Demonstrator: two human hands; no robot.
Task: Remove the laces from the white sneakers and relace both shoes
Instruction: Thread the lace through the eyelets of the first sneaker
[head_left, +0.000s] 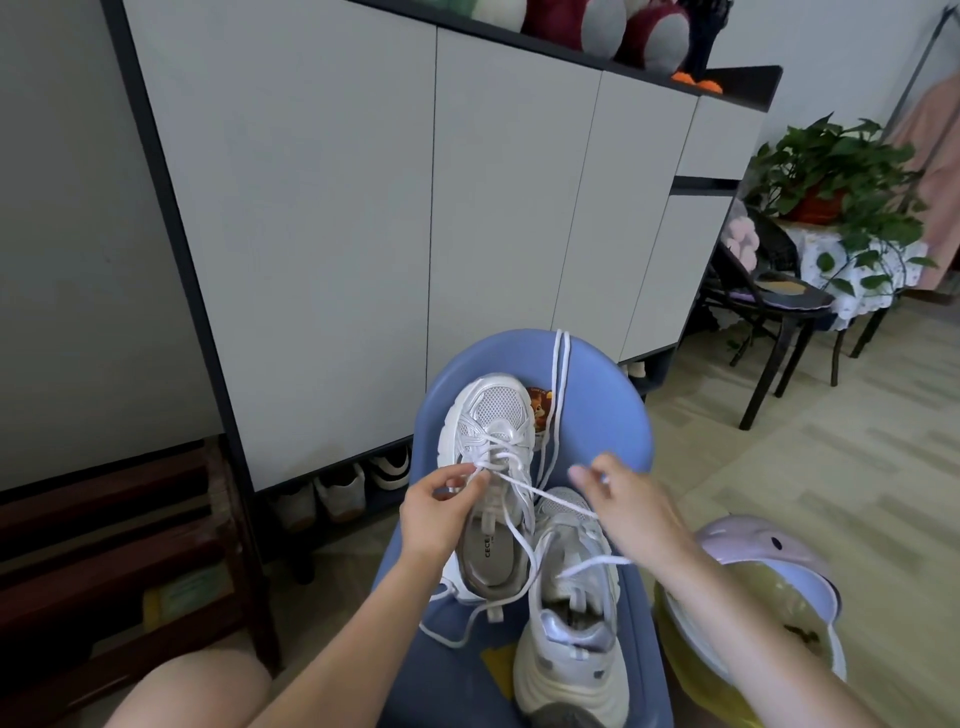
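Two white sneakers sit on a blue plastic chair (613, 415); the left sneaker (491, 467) lies toe away from the person, its insole showing, with its lace (524, 488) crossed through the upper eyelets; the right sneaker (571, 613) lies just beside it and nearer the person, its heel towards the camera and its toe touching the other shoe's side. The left hand (441, 514) rests over the tongue of the left sneaker, its grip closed on the lace, thumb and forefinger pinching the strand at the eyelets; from there the lace runs taut across to the right hand (623, 499), whose grip also pinches it between thumb and fingers, held above the right sneaker; loose ends trail down over both shoes and onto the seat. A second lace (558, 379), doubled, lies free along the chair's back beside a small cartoon sticker (540, 408). Behind stands a tall grey cabinet (363, 208) with shoes in its open bottom row and plush toys (597, 26) on top; to the right are a potted plant (831, 171) on a cloth-covered table (826, 265), a dark chair (769, 296), and, close by the right arm, a lilac bin (769, 551) lined with a yellow bag.
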